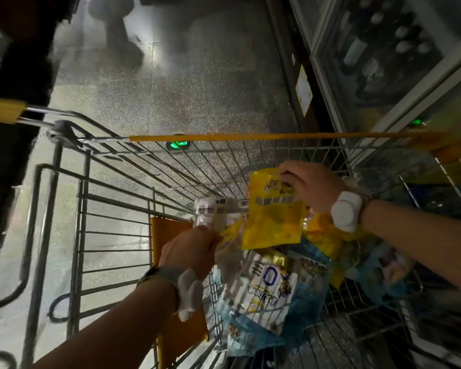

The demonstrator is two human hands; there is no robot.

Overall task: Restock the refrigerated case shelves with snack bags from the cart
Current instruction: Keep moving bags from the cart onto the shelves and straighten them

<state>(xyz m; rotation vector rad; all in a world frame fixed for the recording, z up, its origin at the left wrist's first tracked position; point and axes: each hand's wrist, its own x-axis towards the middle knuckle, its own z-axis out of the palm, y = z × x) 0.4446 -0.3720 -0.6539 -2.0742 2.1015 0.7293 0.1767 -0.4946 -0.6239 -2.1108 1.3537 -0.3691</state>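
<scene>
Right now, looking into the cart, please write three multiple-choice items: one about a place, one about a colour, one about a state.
1. Where is the blue-and-white snack bag?
A. inside the cart basket
B. on the floor
C. on a case shelf

2. What colour is the bag held by the right hand?
A. red
B. yellow
C. green

3. What is the left hand doing?
A. hanging open
B. pushing the cart handle
C. gripping a pale packet

Answers:
1 A, it lies among the basket wires.
2 B, the yellow snack bag is pinched at its top.
3 C, fingers curl round the pale packet.
</scene>
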